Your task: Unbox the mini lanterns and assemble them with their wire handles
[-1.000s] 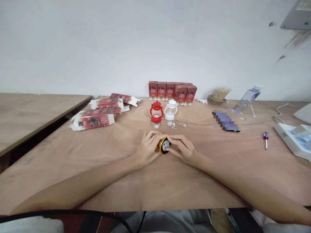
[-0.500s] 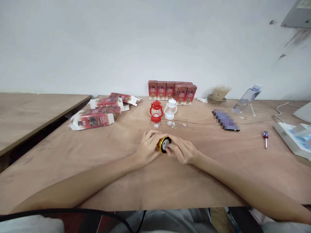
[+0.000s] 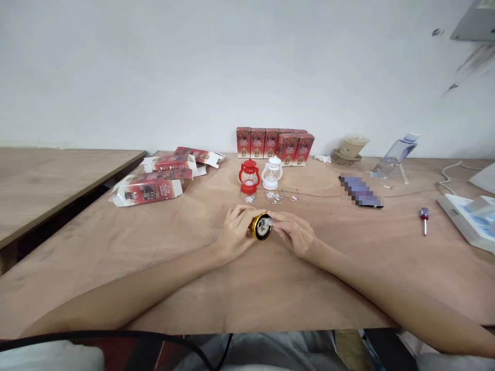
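My left hand (image 3: 235, 231) is wrapped round a gold lantern (image 3: 254, 226), which lies tilted with its black-rimmed underside toward me. A round recess with a pale inside shows in that base. At its right edge my right hand (image 3: 296, 232) pinches a small white piece (image 3: 268, 221), perhaps the base's cover; its shape is partly hidden by the fingers. Behind my hands stand a red lantern (image 3: 249, 177) and a white lantern (image 3: 272, 174), both upright. Wire handles (image 3: 292, 196) and small white pieces (image 3: 271, 196) lie in front of them.
Red boxes (image 3: 264, 143) stand in a row by the wall. Opened boxes (image 3: 149, 192) lie at the left. On the right are a phone (image 3: 359, 191), a screwdriver (image 3: 424, 220), a tilted bottle (image 3: 396, 154), a cup (image 3: 352, 146) and a white tray (image 3: 466, 221).
My right fingers have drawn back from the middle of the base to its right edge, with the small white piece between them. The recess now shows. My left hand keeps its hold.
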Tool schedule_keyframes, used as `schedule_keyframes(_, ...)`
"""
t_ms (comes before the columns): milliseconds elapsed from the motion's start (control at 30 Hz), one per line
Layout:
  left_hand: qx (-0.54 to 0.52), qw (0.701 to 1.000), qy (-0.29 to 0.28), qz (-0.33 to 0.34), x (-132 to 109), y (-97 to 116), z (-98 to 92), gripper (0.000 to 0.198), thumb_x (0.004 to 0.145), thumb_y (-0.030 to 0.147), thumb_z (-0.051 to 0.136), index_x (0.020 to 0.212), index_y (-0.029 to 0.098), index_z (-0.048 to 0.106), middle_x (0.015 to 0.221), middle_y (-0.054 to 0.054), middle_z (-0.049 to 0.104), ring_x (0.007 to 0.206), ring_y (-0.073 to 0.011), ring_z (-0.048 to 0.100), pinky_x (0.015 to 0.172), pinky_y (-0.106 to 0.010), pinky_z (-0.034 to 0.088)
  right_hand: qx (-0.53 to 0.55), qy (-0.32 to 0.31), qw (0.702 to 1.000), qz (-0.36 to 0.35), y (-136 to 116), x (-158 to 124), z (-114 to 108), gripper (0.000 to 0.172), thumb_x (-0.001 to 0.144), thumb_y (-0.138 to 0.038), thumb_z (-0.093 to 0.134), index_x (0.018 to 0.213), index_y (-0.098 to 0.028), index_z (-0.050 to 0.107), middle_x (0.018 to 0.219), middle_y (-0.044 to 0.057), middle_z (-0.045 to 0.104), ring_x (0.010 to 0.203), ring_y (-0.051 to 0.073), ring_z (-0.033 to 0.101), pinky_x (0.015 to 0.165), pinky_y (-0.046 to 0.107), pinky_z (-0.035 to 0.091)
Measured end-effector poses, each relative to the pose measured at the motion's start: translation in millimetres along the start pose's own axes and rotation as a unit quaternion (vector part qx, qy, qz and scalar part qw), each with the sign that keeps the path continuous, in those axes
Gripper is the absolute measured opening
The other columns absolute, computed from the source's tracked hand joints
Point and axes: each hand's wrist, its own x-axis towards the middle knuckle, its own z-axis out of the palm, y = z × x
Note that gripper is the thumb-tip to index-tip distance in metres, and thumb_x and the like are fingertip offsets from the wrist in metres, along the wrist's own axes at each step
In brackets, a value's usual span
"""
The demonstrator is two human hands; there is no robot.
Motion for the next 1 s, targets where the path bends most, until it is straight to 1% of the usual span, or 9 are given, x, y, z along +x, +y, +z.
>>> schedule_keyframes(167,0.012,0.999,-0.001,-0.030,-0.2,-1.2,0.4,0.038,0.080,0.014,0.059,0.116,0.020,0.052,0.103,-0.006,0.067,0.098,-0.0212,0.056,0.080,-0.033,0.044,-0.021,0.021,0.996,0.089,36.3,-20.1,-1.7,0.012,0.093,-0.014,0.043,0.099,-0.019,0.051,0.093,0.008,0.069,0.088,0.016,0.064,0.074,0.032,0.052)
schedule_keyframes(233,0.019,1.000,0.003,-0.023,-0.1,-1.5,0.3,0.038,0.079,0.013,0.059,0.116,0.020,0.052,0.103,-0.005,0.067,0.097,-0.0215,0.056,0.079,-0.033,0.043,-0.121,-0.028,0.982,0.142,58.9,-26.9,-2.6,0.013,0.095,-0.019,0.040,0.094,-0.018,0.053,0.088,0.009,0.068,0.082,0.017,0.062,0.071,0.031,0.049)
schedule_keyframes(333,0.020,1.000,0.005,-0.011,0.0,-2.1,0.4,0.040,0.079,0.013,0.060,0.116,0.020,0.051,0.103,-0.005,0.067,0.097,-0.0217,0.057,0.078,-0.033,0.043,-0.256,-0.149,0.929,0.222,89.6,-33.1,-3.2,0.025,0.096,-0.026,0.036,0.087,-0.014,0.057,0.083,0.013,0.066,0.079,0.021,0.059,0.067,0.032,0.043)
schedule_keyframes(467,0.000,1.000,0.002,-0.007,0.3,-2.4,0.7,0.041,0.079,0.014,0.061,0.118,0.020,0.050,0.104,-0.005,0.067,0.100,-0.0208,0.058,0.082,-0.033,0.045,-0.320,-0.249,0.874,0.268,106.9,-35.8,-4.0,0.026,0.095,-0.026,0.040,0.085,-0.012,0.060,0.081,0.014,0.067,0.085,0.025,0.057,0.073,0.034,0.040)
schedule_keyframes(600,-0.012,1.000,-0.004,-0.026,1.0,-1.4,0.3,0.040,0.080,0.018,0.060,0.119,0.021,0.050,0.107,-0.006,0.067,0.102,-0.0211,0.059,0.083,-0.033,0.046,-0.273,-0.167,0.923,0.215,88.4,-31.3,-6.5,0.019,0.093,-0.026,0.046,0.087,-0.015,0.061,0.088,0.011,0.069,0.088,0.023,0.058,0.075,0.033,0.040)
schedule_keyframes(700,-0.010,0.999,-0.004,-0.033,2.1,-0.3,-0.7,0.037,0.080,0.019,0.060,0.116,0.021,0.051,0.106,-0.006,0.067,0.101,-0.0213,0.061,0.083,-0.034,0.047,-0.172,-0.042,0.974,0.141,52.3,-20.0,-6.2,0.006,0.088,-0.019,0.053,0.090,-0.017,0.058,0.087,0.007,0.069,0.081,0.019,0.060,0.075,0.033,0.042)
schedule_keyframes(767,-0.005,1.000,-0.005,-0.028,2.7,0.3,-1.2,0.036,0.081,0.018,0.060,0.115,0.021,0.052,0.106,-0.006,0.067,0.101,-0.0213,0.061,0.082,-0.034,0.047,-0.102,0.009,0.987,0.122,25.4,-9.9,-4.2,0.006,0.085,-0.017,0.059,0.090,-0.019,0.057,0.082,0.004,0.068,0.077,0.018,0.060,0.072,0.033,0.042)
schedule_keyframes(867,0.005,1.000,-0.013,-0.022,2.9,0.9,-1.5,0.036,0.081,0.018,0.059,0.116,0.021,0.053,0.106,-0.006,0.067,0.104,-0.0213,0.059,0.083,-0.033,0.046,-0.050,-0.002,0.990,0.135,-3.2,2.4,-0.2,0.004,0.084,-0.018,0.061,0.087,-0.020,0.060,0.079,0.003,0.066,0.073,0.016,0.058,0.068,0.032,0.041)
schedule_keyframes(1000,0.025,0.999,-0.033,-0.014,2.3,1.5,-1.6,0.034,0.082,0.017,0.058,0.116,0.020,0.054,0.105,-0.006,0.068,0.105,-0.0210,0.058,0.083,-0.033,0.045,-0.045,-0.011,0.990,0.135,-11.1,6.6,2.6,0.003,0.083,-0.019,0.064,0.085,-0.020,0.062,0.077,0.003,0.066,0.071,0.015,0.055,0.066,0.031,0.041)
